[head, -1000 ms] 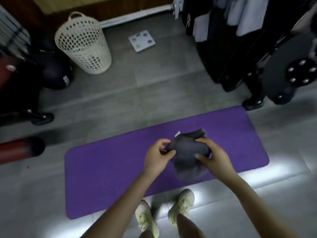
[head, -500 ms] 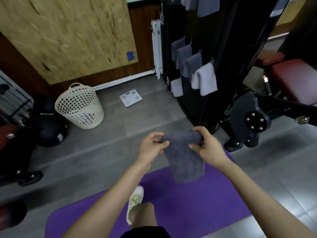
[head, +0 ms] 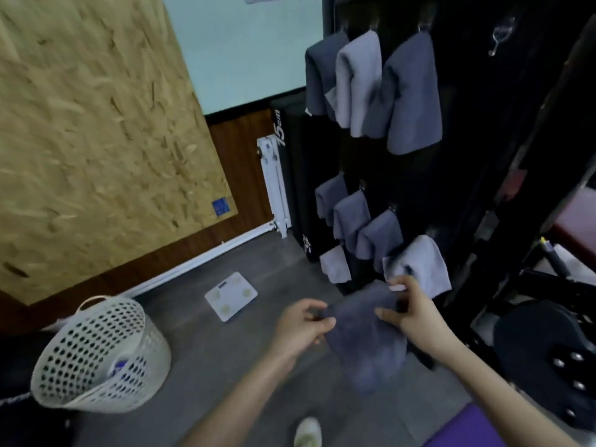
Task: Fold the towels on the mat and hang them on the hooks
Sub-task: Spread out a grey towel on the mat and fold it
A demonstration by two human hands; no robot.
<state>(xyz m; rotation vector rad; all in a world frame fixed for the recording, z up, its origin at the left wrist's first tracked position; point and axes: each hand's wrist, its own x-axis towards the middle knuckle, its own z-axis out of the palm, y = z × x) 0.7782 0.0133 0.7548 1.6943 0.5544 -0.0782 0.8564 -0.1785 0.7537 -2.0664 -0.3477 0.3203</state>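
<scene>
The folded dark grey towel [head: 367,346] hangs between both hands. The left hand [head: 300,327] pinches its upper edge at 9 o'clock and the right hand [head: 416,321] pinches it at 3 o'clock (a pale tag [head: 396,288] shows there). Compared with half a second ago, the hung towels [head: 412,101] loom nearer and the mat [head: 464,427] sits at 5 o'clock.

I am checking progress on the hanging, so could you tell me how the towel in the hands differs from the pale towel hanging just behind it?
Colour: the held towel is dark grey, the hanging towel pale lilac-grey. Support: the held towel is pinched by the left hand and right hand, not hung; the hanging towel hangs on the black rack. Both are folded.
</scene>
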